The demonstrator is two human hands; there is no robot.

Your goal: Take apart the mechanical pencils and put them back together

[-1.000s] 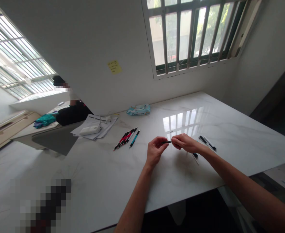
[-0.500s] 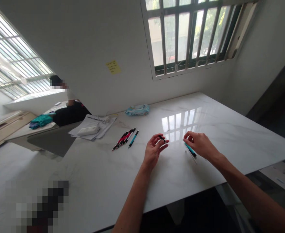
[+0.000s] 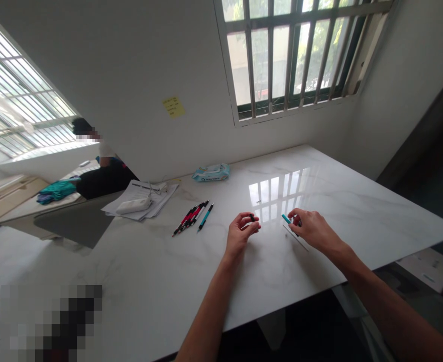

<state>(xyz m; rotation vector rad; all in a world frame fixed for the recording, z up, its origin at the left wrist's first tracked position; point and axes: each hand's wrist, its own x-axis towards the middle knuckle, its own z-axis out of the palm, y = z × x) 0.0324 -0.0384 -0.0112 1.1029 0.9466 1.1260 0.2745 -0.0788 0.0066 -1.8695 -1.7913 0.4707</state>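
Observation:
My left hand (image 3: 241, 232) hovers just above the white marble table (image 3: 169, 281) with its fingertips pinched on a small black pen tip piece (image 3: 252, 217). My right hand (image 3: 310, 229) is a short way to the right, fingers curled around a teal pen barrel (image 3: 286, 219) whose end sticks out toward the left hand. A thin refill rod (image 3: 295, 238) lies on the table under the right hand. The two hands are apart.
A row of several red, black and teal pens (image 3: 192, 216) lies left of the hands. Farther back are a wet-wipes pack (image 3: 211, 172) and papers with a white object (image 3: 138, 200). A person sits at the far left by the wall. The table's front edge is near my arms.
The hands were joined on one pen a second ago. They have pulled apart: the left keeps the small black piece, the right holds the teal barrel.

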